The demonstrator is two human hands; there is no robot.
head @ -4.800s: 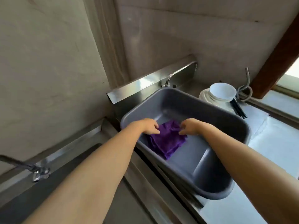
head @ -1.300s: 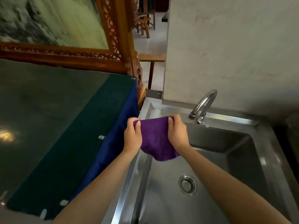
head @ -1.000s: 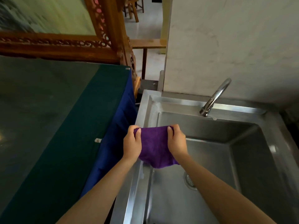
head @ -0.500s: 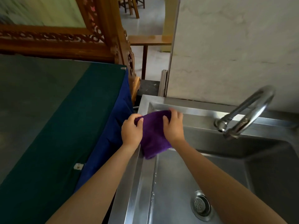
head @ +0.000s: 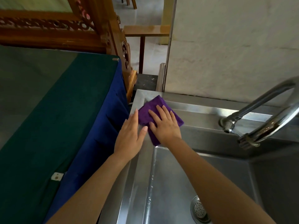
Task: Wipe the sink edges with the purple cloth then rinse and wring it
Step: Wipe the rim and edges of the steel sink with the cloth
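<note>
The purple cloth (head: 146, 113) lies spread on the far left corner of the steel sink's rim (head: 202, 108), one flap drooping over the inner edge. My right hand (head: 164, 125) presses flat on the cloth with straight, spread fingers. My left hand (head: 130, 135) rests flat on the left rim beside it, fingers straight, its fingertips at the cloth's left edge.
A chrome tap (head: 265, 110) arches over the basin at the right. The drain strainer (head: 199, 210) sits at the basin's bottom. A table with green and blue cloth (head: 64, 113) butts against the sink's left side. A pale wall (head: 234, 46) stands behind.
Both hands held the cloth up by its top corners above the sink. Now the cloth lies on the rim's corner, and both hands have opened flat, the right one on top of it.
</note>
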